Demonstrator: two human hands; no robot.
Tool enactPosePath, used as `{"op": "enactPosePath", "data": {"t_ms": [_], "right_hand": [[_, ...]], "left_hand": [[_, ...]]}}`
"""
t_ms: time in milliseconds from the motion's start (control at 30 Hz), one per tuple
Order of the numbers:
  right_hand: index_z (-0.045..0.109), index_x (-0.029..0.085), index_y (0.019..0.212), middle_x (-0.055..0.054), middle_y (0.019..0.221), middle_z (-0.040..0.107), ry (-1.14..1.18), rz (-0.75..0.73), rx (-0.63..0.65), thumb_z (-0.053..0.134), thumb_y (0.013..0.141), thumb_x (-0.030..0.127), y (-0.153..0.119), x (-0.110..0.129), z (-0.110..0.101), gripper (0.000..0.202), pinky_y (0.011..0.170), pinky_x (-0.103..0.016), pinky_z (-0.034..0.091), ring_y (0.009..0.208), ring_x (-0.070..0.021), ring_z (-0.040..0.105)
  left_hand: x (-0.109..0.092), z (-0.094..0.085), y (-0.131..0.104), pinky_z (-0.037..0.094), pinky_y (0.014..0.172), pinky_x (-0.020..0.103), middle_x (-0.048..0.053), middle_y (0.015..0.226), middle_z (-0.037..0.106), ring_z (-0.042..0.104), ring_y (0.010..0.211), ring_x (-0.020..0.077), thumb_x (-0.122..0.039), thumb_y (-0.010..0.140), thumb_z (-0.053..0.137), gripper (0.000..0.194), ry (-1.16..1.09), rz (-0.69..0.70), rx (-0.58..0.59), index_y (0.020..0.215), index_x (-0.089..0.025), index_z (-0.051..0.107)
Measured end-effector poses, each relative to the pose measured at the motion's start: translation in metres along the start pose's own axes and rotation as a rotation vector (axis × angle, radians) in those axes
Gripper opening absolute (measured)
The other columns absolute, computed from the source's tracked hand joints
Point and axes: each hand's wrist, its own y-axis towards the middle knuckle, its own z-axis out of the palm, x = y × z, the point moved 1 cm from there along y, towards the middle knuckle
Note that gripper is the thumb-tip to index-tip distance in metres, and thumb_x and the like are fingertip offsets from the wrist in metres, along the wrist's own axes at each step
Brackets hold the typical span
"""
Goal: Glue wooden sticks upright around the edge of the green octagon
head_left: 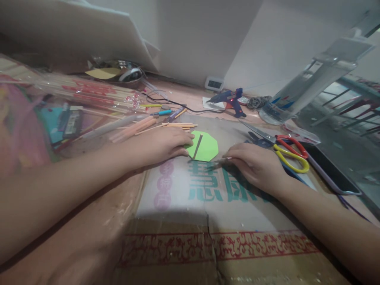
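Observation:
A bright green paper octagon [209,147] lies on the printed cardboard [178,221], with a thin stick [198,146] slanting across it. My left hand [172,142] holds the paper's left edge between thumb and fingers. To the right of the paper, my right hand [252,160] rests low over the cardboard, its thumb and fingers pressed together; what they pinch, if anything, is too small to name.
Behind stand a blue glue gun [228,99] and a clear bottle [305,83]. Scissors [291,152] and a phone [329,168] lie right. Wooden sticks [178,126], pens [164,113] and bagged skewers [92,89] lie left and behind.

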Motion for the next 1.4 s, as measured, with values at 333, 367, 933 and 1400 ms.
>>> {"op": "enactPosePath", "data": {"t_ms": [333,367,933,1400], "right_hand": [[0.067,0.014,0.116,-0.018,0.131,0.07,-0.006,-0.188,0.214,0.048,0.101,0.016,0.006,0.021,0.008,0.024,0.101,-0.05,0.054,0.119,-0.0277,0.065],[0.068,0.015,0.113,-0.017,0.135,0.069,-0.027,-0.203,0.235,0.049,0.101,0.015,0.006,0.023,0.008,0.023,0.104,-0.052,0.053,0.121,-0.0282,0.065],[0.062,0.017,0.104,-0.012,0.132,0.071,-0.057,-0.223,0.175,0.049,0.1,0.014,0.006,0.025,0.006,0.014,0.113,-0.055,0.044,0.12,-0.0281,0.063],[0.059,0.024,0.11,-0.009,0.118,0.074,0.064,-0.088,0.046,0.048,0.097,0.012,0.0,0.014,0.008,0.021,0.111,-0.055,0.046,0.116,-0.0255,0.065]], "left_hand": [[-0.005,-0.003,0.003,0.047,0.104,0.039,0.007,0.126,0.072,0.064,0.121,0.0259,-0.034,0.102,0.054,0.025,0.017,-0.022,0.02,0.115,-0.019,0.069],[-0.005,-0.003,0.004,0.047,0.103,0.038,0.007,0.125,0.072,0.064,0.119,0.0258,-0.033,0.101,0.054,0.025,0.015,-0.022,0.024,0.115,-0.018,0.069],[-0.003,-0.002,0.002,0.045,0.104,0.036,0.006,0.126,0.071,0.063,0.12,0.0249,-0.036,0.103,0.052,0.027,0.017,-0.004,0.011,0.118,-0.02,0.067],[-0.003,-0.001,0.002,0.045,0.106,0.035,0.005,0.128,0.071,0.062,0.123,0.0232,-0.038,0.104,0.049,0.029,-0.006,-0.009,0.018,0.12,-0.022,0.067]]}}
